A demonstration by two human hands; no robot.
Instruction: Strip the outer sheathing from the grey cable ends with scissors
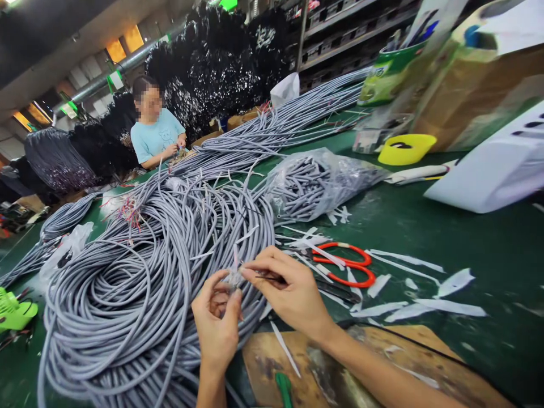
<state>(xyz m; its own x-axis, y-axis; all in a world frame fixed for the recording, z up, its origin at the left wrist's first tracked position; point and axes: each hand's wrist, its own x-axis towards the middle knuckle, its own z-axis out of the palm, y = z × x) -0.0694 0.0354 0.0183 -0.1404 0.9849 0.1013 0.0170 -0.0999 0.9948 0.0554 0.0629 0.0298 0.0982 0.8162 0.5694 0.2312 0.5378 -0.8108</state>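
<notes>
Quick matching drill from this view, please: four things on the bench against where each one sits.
Things:
1. red-handled scissors
2. yellow bowl
3. clear bag of cable pieces
4. stripped cable end

Places:
A. between the fingers of the left hand and right hand
B. on the green mat among white strips
C. far right, beside the cardboard box
D. behind the scissors, next to the grey cable coil

Pairs: 1-B, 2-C, 3-D, 4-A

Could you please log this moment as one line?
left hand: pinches cable end | right hand: fingers at same end | scissors: lying on table
</notes>
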